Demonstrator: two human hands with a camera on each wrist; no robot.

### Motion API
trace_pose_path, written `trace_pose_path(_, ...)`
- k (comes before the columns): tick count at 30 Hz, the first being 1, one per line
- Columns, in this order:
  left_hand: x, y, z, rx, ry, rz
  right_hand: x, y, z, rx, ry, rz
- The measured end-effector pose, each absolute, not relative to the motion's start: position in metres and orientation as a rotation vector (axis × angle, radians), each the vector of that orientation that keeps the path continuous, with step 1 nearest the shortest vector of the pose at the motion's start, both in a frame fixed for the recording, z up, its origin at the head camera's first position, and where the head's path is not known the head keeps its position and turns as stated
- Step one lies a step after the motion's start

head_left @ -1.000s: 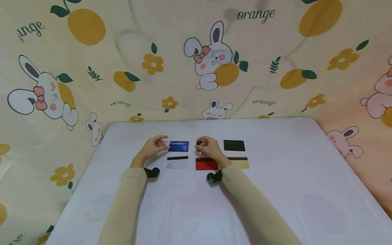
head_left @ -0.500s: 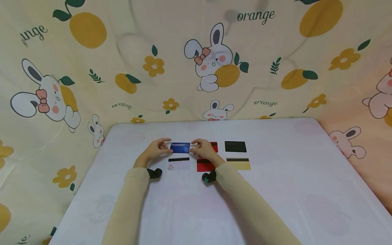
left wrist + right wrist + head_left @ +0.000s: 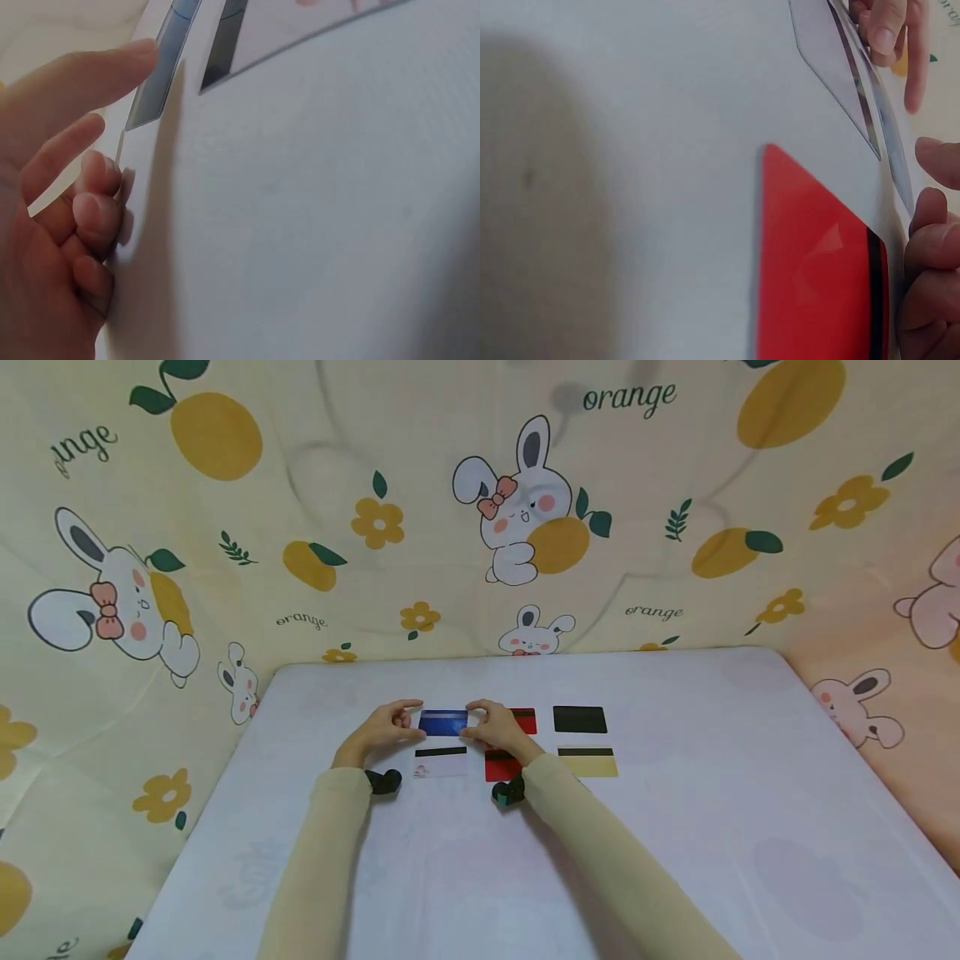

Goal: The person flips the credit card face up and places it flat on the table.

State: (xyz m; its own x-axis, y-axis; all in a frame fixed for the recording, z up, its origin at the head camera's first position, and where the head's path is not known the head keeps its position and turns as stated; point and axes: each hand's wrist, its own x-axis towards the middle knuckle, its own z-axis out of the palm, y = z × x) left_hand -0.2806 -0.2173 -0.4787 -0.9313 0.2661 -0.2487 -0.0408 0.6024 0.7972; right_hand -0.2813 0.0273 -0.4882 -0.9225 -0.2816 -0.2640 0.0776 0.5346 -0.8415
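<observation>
Change shows most with the right hand [image 3: 498, 727]: one second ago it was over the top red card [image 3: 527, 721], and now it has come left to the right end of the blue card [image 3: 443, 723]. The left hand [image 3: 381, 727] was already near the left end and has come a tiny bit closer. So the blue card, which seems to be the one being worked on, now has a hand at each end, and both ends can be handled at once. It lies in the back row, on the left, just behind the white card [image 3: 440, 763], and it looks like it has not moved. The two hands are apart, with the blue card between them. On each hand the thumb is by a near corner and the pointing finger reaches by a far corner, with a space between; the left hand's other fingers are curled in. I cannot tell if they are pinching the card or only touching it. Both arms reach forward in cream sleeves [image 3: 315, 852], and the right wrist hides part of the lower red card [image 3: 502, 766]. The black card [image 3: 581, 719] and the gold card [image 3: 588, 763] lie farther right on the surface [image 3: 450, 877].
</observation>
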Motion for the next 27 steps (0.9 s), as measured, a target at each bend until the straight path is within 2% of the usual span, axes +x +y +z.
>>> trace_pose_path(27,-0.2831,-0.2143,-0.4796,0.047,2.433,1.23,-0.2825,0.0226,-0.4862,-0.081,2.426,-1.259)
